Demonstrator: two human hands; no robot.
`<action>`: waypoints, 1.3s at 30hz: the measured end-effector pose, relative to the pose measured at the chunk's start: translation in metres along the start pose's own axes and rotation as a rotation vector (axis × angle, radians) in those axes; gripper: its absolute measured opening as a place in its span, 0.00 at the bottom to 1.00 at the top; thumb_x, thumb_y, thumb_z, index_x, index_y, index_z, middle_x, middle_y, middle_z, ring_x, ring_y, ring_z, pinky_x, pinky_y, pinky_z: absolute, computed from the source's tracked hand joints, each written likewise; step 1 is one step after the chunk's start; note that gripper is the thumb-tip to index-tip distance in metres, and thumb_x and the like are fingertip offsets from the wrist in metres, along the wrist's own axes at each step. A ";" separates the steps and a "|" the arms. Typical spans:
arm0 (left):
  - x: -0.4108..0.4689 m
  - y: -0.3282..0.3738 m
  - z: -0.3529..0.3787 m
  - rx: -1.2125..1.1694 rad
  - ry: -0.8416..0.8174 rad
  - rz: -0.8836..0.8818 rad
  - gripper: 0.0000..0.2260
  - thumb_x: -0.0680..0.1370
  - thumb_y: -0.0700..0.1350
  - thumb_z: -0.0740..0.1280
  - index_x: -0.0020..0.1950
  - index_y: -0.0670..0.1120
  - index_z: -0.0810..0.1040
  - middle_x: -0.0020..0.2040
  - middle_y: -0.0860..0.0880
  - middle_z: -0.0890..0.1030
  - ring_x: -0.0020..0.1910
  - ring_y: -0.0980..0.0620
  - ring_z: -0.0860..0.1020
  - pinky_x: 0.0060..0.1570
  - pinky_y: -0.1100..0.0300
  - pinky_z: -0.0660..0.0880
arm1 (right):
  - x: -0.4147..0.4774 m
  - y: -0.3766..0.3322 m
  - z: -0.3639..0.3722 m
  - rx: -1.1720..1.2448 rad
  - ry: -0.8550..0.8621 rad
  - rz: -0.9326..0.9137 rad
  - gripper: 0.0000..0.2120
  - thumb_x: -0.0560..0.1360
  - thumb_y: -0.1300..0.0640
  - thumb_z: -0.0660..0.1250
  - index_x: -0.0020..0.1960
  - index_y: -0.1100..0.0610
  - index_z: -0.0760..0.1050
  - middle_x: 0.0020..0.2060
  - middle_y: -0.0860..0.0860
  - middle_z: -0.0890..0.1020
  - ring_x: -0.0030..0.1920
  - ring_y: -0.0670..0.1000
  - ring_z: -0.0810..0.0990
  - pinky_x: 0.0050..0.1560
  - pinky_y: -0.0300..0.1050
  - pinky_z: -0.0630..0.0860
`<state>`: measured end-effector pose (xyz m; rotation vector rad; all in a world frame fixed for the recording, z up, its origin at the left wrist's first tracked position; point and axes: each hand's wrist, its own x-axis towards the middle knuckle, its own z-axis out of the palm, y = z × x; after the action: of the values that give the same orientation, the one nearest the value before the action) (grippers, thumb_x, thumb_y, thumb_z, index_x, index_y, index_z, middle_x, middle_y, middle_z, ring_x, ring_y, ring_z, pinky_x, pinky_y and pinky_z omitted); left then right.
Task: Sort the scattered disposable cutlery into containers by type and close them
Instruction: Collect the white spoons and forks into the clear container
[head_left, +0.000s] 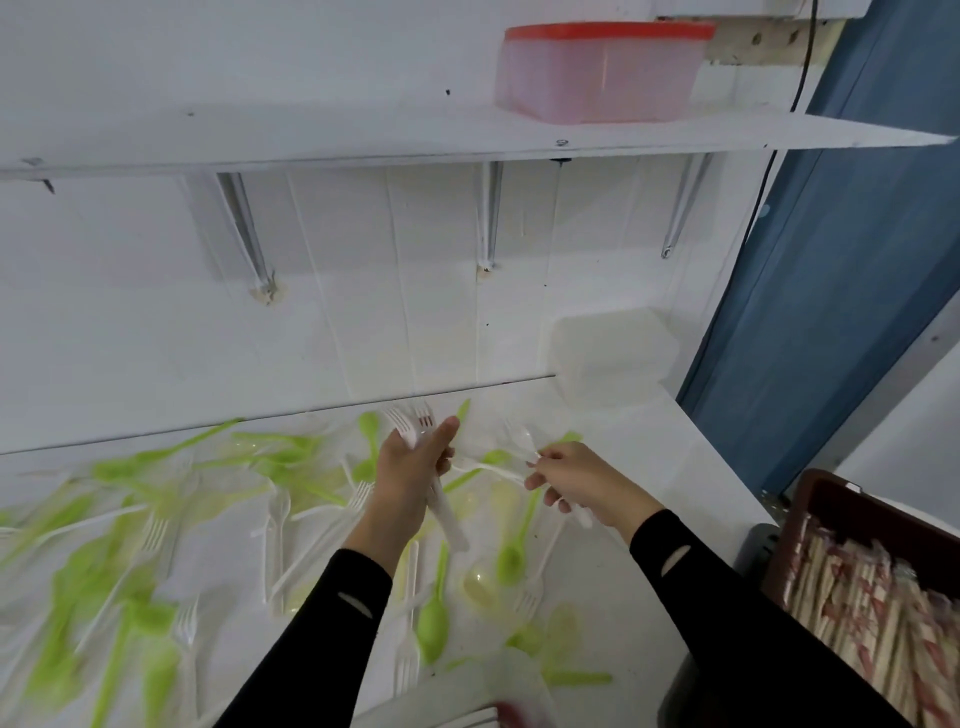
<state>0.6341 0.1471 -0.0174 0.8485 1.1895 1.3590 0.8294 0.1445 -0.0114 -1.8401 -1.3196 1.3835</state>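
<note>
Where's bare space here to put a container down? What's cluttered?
Bare: the counter strip right of the right hand, between the clear tub at the wall and the brown crate. Also the shelf left of the red-lidded box. Crowded: everything left of and below the left hand, covered with green spoons and white forks.

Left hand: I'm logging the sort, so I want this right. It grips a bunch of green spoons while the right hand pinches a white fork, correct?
Not quite. The head view shows the left hand gripping a bunch of white forks, not green spoons. The right hand does pinch a white fork.
</note>
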 end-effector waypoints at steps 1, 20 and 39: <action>-0.002 -0.001 0.002 -0.118 0.038 -0.061 0.06 0.78 0.42 0.70 0.45 0.40 0.76 0.35 0.47 0.79 0.31 0.53 0.77 0.32 0.65 0.76 | -0.006 -0.005 0.004 0.084 -0.022 0.004 0.10 0.81 0.57 0.58 0.55 0.59 0.76 0.39 0.51 0.82 0.28 0.48 0.73 0.27 0.38 0.66; 0.004 -0.008 -0.002 -0.262 -0.060 -0.299 0.08 0.82 0.43 0.63 0.51 0.39 0.77 0.44 0.46 0.80 0.40 0.50 0.78 0.43 0.59 0.77 | -0.032 0.000 0.031 0.077 -0.213 -0.171 0.12 0.82 0.55 0.60 0.55 0.57 0.81 0.37 0.50 0.78 0.30 0.48 0.69 0.29 0.39 0.66; 0.002 0.000 0.003 -0.459 -0.013 -0.399 0.05 0.81 0.38 0.63 0.49 0.37 0.74 0.44 0.41 0.81 0.36 0.47 0.84 0.39 0.53 0.83 | -0.024 0.005 0.030 0.000 0.046 -0.411 0.14 0.82 0.51 0.61 0.61 0.52 0.80 0.41 0.42 0.79 0.41 0.41 0.77 0.45 0.31 0.71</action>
<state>0.6365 0.1493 -0.0172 0.2740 0.9204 1.2193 0.8036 0.1158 -0.0160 -1.4803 -1.5642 1.1147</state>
